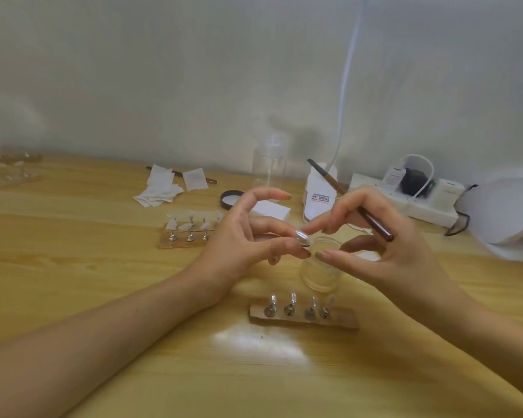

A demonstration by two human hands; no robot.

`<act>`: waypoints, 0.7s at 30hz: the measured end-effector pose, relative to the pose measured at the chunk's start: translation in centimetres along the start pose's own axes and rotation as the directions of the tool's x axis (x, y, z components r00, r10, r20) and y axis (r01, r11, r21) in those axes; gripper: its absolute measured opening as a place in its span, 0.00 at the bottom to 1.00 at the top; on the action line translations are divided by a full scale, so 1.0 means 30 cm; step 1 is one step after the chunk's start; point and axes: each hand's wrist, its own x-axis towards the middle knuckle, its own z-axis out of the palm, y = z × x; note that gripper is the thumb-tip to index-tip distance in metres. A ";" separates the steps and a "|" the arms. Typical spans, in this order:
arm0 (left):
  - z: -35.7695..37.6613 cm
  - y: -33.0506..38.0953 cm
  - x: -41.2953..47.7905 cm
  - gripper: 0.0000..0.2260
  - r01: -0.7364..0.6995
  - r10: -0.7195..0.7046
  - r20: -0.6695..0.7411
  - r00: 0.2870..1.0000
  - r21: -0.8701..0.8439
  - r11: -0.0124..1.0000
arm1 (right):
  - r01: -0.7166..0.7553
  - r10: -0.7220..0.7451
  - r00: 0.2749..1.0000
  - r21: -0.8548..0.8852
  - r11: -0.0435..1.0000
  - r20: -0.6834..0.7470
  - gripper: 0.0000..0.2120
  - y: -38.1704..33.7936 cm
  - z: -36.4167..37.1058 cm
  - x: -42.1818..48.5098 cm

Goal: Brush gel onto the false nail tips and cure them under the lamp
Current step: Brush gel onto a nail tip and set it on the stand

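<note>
My left hand pinches a clear false nail tip between thumb and finger, above a small clear jar. My right hand holds a dark brown brush between its fingers, and its index fingertip touches the nail tip. A wooden holder with several metal stands and clear tips lies in front of the jar. A second holder with tips stands further back left. The white curing lamp sits at the right edge.
On the wooden table lie white wipes, a dark jar lid, a white block, a clear bottle, a white box and a power strip with cables. Another tip tray is far left.
</note>
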 end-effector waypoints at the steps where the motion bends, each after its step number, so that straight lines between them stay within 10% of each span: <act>1: -0.004 0.001 -0.001 0.28 0.000 0.000 0.003 1.000 -0.008 1.000 | -0.003 0.003 1.000 0.013 1.000 -0.008 0.14 -0.004 0.012 0.007; 21: -0.014 -0.002 0.000 0.25 0.016 -0.019 -0.020 1.000 -0.149 0.989 | -0.101 0.113 0.985 0.093 0.991 -0.129 0.16 -0.027 0.035 0.007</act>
